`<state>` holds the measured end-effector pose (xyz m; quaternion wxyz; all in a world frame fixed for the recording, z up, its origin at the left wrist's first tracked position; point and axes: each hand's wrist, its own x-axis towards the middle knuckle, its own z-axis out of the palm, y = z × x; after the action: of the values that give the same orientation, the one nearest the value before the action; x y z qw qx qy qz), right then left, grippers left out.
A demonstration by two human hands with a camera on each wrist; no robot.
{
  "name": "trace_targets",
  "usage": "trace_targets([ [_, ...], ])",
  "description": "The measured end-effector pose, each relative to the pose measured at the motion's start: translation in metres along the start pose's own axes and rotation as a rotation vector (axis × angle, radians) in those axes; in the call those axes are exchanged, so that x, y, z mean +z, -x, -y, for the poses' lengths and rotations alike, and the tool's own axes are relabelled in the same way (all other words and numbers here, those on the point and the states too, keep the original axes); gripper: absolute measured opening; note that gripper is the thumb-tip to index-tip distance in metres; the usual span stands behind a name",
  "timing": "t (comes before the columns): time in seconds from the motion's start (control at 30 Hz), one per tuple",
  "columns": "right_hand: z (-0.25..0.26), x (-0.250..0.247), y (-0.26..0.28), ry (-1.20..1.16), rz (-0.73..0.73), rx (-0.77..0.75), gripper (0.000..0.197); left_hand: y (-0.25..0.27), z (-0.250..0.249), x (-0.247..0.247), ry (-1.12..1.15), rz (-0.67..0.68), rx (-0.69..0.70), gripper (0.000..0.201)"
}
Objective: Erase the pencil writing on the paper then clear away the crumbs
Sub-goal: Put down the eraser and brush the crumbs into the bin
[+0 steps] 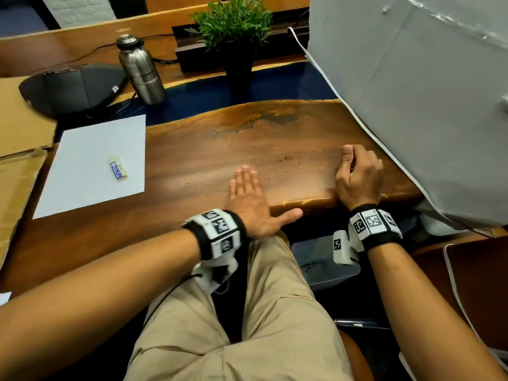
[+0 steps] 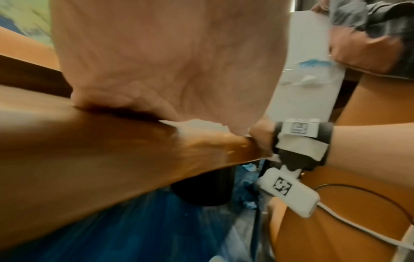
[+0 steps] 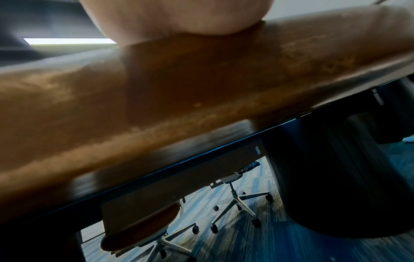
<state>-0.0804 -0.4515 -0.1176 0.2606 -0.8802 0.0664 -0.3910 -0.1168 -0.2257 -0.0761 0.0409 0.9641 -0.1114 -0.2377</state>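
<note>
A white sheet of paper (image 1: 93, 163) lies at the left of the wooden table (image 1: 192, 149), with a small eraser (image 1: 118, 168) in a blue-and-white sleeve resting on it. Dark eraser crumbs (image 1: 286, 160) are scattered on the bare wood between my hands. My left hand (image 1: 247, 188) lies flat on the table left of the crumbs, fingers straight and thumb spread past the front edge; its palm (image 2: 156, 62) presses the wood. My right hand (image 1: 357, 174) stands on its edge right of the crumbs, fingers curled, thumb forward, holding nothing I can see. Its heel (image 3: 179, 17) rests on the table.
A steel bottle (image 1: 140, 70), a potted plant (image 1: 236, 31) and a dark grey pouch (image 1: 71, 86) stand at the back. Cardboard (image 1: 19, 133) lies at the left, and a large grey cover (image 1: 412, 92) crowds the right. A clear tray (image 1: 324, 262) with dark specks sits below the front edge.
</note>
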Motion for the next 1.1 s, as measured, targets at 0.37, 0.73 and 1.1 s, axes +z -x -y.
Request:
trace_targets([
  [0.37,-0.002,0.001,0.001,-0.032,-0.006,0.015,0.03,-0.003,-0.009,-0.019,0.052,-0.075,-0.004,0.123],
  [0.73,-0.01,0.006,-0.001,-0.028,-0.035,0.062,0.036,-0.034,-0.023,-0.023,-0.034,0.109,0.085,0.132],
  [1.1,-0.006,0.003,-0.002,-0.043,-0.024,0.076,0.041,-0.064,0.003,-0.066,0.004,0.085,0.16,0.104],
])
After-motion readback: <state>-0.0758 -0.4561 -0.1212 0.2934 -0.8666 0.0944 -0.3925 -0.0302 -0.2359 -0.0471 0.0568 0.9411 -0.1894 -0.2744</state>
